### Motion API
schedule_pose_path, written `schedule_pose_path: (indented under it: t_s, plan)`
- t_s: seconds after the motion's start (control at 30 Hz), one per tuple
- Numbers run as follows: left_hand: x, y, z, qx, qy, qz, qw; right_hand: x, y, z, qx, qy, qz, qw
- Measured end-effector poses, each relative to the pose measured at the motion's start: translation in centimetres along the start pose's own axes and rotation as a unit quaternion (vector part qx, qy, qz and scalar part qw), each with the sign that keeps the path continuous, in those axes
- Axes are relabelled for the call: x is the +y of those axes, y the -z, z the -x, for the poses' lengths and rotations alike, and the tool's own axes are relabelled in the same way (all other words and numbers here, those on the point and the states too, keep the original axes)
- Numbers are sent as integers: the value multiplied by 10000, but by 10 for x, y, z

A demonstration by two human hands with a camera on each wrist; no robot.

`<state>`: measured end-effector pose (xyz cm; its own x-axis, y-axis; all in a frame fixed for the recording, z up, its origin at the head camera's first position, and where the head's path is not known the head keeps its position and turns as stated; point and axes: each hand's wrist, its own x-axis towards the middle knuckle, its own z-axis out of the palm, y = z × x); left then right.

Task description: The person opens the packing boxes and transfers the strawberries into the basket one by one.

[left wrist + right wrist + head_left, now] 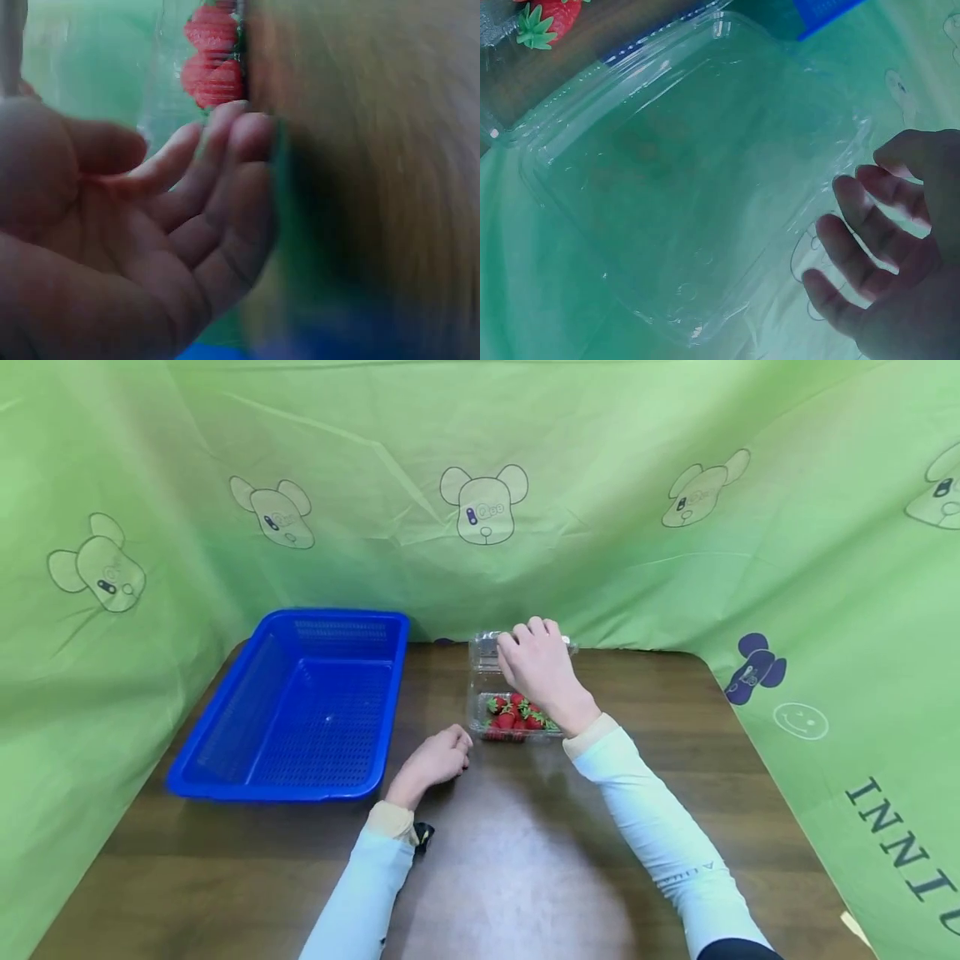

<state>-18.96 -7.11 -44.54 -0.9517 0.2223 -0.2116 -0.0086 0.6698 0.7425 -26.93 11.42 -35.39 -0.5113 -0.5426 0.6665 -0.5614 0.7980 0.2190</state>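
A clear plastic clamshell box (476, 714) stands on the table with its lid (690, 180) raised at the back. Several red strawberries (512, 722) with green leaves lie in its lower half. My right hand (538, 664) is over the raised lid; in the right wrist view its loosely bent fingers are by the lid's outer edge, and whether they touch it I cannot tell. Just left of the box's front corner is my left hand (437, 757), fingers loosely bent around nothing. The left wrist view, blurred, shows its fingertips close to the box's side and the strawberries (214, 71).
A large blue plastic basket (386, 710) with perforated walls stands on the left of the brown wooden table (637, 702). Green cloth (360, 560) with printed bear heads hangs behind the table and along both sides.
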Motion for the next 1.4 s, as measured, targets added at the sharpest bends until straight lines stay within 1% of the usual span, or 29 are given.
schedule_pose_path:
  t_s: [0.07, 0.1, 0.13, 0.23, 0.33, 0.37, 0.43, 0.5, 0.57, 0.63, 0.73, 0.8, 0.87, 0.9, 0.97, 1.07, 1.13, 1.17, 1.23, 1.33, 1.4]
  plan:
    - [6, 3, 13, -59, -272, -775, 9966, 2, 1, -1, 107, -21, -25, 9999]
    - [9, 5, 20, -121, -399, -1081, 9933, 2, 1, -1, 129, -17, -64, 9999]
    - [11, 7, 28, -208, -530, -1275, 9902, 3, 1, -1, 148, -11, -93, 9998]
    - [17, 14, 49, -680, -906, -1566, 9811, 3, 0, 1, 16, 86, -210, 9997]
    - [21, 22, 67, -1112, -1246, -1691, 9713, 3, -4, 5, -330, 221, -345, 9986]
    - [22, 26, 74, -1191, -1339, -1730, 9685, 2, -6, 6, -497, 244, -418, 9976]
    - [24, 35, 87, -1217, -1523, -1804, 9641, 2, -10, 9, -858, 182, -611, 9943]
    - [28, 48, 102, -1074, -1719, -1857, 9615, 2, -15, 13, -1301, 47, -798, 9883]
    - [32, 64, 117, -796, -1874, -1908, 9603, 5, -20, 16, -1801, -163, -1019, 9782]
    - [36, 83, 131, -434, -1961, -1953, 9600, 8, -26, 19, -2256, -342, -1219, 9659]
    - [33, 114, 149, 203, -2023, -2006, 9583, 11, -34, 24, -2761, -443, -1456, 9490]
    - [27, 134, 158, 593, -1920, -2078, 9573, 11, -41, 26, -2971, -435, -1575, 9408]
    - [17, 152, 163, 943, -1743, -2174, 9558, 12, -47, 28, -3144, -419, -1580, 9351]
    - [11, 160, 165, 1087, -1603, -2217, 9557, 12, -51, 29, -3208, -428, -1585, 9328]
    - [0, 175, 167, 1245, -1313, -2258, 9572, 13, -55, 32, -3357, -498, -1611, 9267]
    - [-23, 197, 170, 1435, -899, -2164, 9615, 13, -58, 37, -3447, -589, -1600, 9231]
    - [-41, 211, 170, 1665, -640, -2008, 9633, 11, -60, 40, -3466, -659, -1601, 9219]
    - [-50, 218, 171, 1823, -490, -1935, 9628, 9, -61, 41, -3450, -659, -1609, 9224]
    - [-70, 229, 172, 2187, -207, -1758, 9596, 4, -62, 41, -3492, -685, -1638, 9201]
    - [-98, 240, 176, 2656, 226, -1549, 9513, -4, -66, 42, -3630, -662, -1604, 9155]
    - [-115, 243, 179, 2785, 474, -1466, 9480, -9, -67, 43, -3770, -667, -1490, 9117]
